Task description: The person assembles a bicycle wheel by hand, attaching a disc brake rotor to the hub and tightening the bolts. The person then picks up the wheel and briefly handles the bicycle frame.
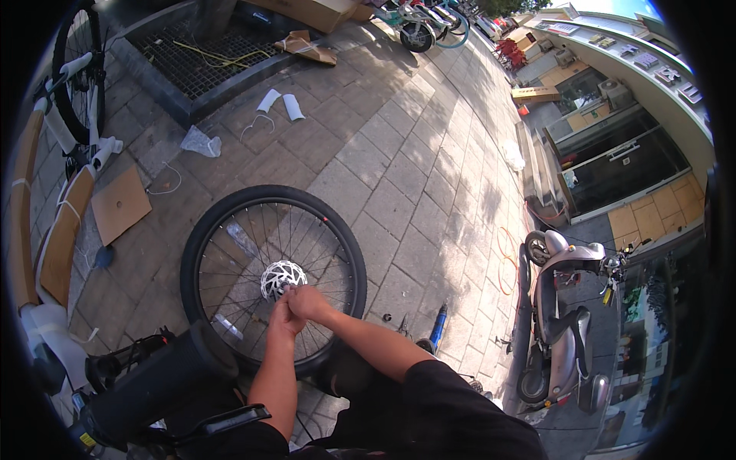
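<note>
A bicycle wheel with a black tyre (274, 193) is in front of me, its spokes and silver brake disc (270, 280) facing up. Both my hands meet at the hub, just below the disc's centre. My left hand (284, 317) has its fingers drawn together beside the axle end. Pressed close against it, my right hand (309, 304) is closed too, its fingers curled toward the hub. Whatever small part they grip there is hidden by the fingers.
A partly wrapped bicycle frame (57, 230) stands at the left. A cardboard piece (121, 205) and plastic bag (201, 142) lie on the paving. A blue-handled tool (438, 326) is right of my knees; a scooter (563, 314) stands farther right. A kerbed grate (195, 73) lies ahead.
</note>
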A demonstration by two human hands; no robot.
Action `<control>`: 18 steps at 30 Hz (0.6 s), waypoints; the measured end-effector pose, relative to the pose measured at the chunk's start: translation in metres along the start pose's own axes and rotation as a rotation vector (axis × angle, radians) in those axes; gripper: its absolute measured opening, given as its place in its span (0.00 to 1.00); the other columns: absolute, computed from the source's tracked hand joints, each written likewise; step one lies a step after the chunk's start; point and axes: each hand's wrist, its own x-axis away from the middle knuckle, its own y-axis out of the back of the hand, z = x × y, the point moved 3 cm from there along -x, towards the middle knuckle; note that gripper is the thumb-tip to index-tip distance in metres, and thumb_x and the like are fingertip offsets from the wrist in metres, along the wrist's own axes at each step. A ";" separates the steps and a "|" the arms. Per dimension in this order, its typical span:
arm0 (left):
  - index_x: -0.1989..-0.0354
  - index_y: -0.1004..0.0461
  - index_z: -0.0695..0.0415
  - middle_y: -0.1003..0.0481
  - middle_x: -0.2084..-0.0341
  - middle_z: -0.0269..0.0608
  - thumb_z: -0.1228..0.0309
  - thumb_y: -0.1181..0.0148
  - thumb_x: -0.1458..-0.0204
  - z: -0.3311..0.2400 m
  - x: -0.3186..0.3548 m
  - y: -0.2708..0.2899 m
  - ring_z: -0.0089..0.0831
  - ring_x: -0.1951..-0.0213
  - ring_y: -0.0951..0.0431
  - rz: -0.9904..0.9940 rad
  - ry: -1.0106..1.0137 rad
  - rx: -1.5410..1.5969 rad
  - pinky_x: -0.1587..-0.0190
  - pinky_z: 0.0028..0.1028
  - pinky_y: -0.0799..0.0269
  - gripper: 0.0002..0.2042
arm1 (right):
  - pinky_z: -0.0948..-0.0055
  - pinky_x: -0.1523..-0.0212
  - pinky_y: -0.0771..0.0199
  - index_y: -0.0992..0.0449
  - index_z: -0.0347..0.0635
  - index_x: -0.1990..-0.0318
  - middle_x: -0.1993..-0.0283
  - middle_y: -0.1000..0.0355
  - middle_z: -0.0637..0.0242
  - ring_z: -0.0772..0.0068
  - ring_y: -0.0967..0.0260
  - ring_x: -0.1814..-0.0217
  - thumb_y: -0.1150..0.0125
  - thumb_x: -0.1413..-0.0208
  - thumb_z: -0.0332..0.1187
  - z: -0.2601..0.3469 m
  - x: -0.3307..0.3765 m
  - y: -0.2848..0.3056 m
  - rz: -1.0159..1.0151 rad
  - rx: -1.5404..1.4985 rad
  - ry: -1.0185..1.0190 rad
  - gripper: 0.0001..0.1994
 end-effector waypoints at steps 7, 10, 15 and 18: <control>0.50 0.20 0.50 0.17 0.52 0.34 0.56 0.49 0.26 -0.009 0.010 -0.020 0.30 0.49 0.18 -0.088 -0.029 -0.041 0.43 0.35 0.22 0.14 | 0.48 0.45 0.20 0.18 0.36 0.50 0.49 0.19 0.45 0.41 0.19 0.47 0.54 0.29 0.46 0.023 0.015 0.034 0.049 0.307 0.204 0.23; 0.48 0.21 0.51 0.17 0.50 0.35 0.57 0.49 0.26 -0.009 0.009 -0.025 0.30 0.47 0.18 -0.067 -0.032 0.025 0.42 0.34 0.22 0.14 | 0.54 0.48 0.18 0.19 0.37 0.52 0.51 0.20 0.48 0.49 0.19 0.49 0.46 0.34 0.44 0.030 0.020 0.040 -0.011 0.505 0.399 0.19; 0.47 0.21 0.51 0.17 0.50 0.34 0.59 0.46 0.29 -0.001 0.018 -0.039 0.29 0.46 0.18 0.000 -0.002 -0.025 0.41 0.34 0.23 0.13 | 0.56 0.55 0.16 0.20 0.40 0.56 0.54 0.19 0.52 0.54 0.18 0.53 0.41 0.40 0.41 0.033 0.024 0.039 -0.014 0.673 0.520 0.14; 0.44 0.22 0.48 0.18 0.47 0.32 0.58 0.46 0.29 -0.003 0.014 -0.033 0.28 0.45 0.20 -0.038 -0.020 -0.076 0.42 0.34 0.26 0.13 | 0.52 0.58 0.17 0.17 0.41 0.59 0.55 0.17 0.50 0.51 0.17 0.54 0.41 0.38 0.41 0.035 0.009 0.030 0.009 0.533 0.323 0.13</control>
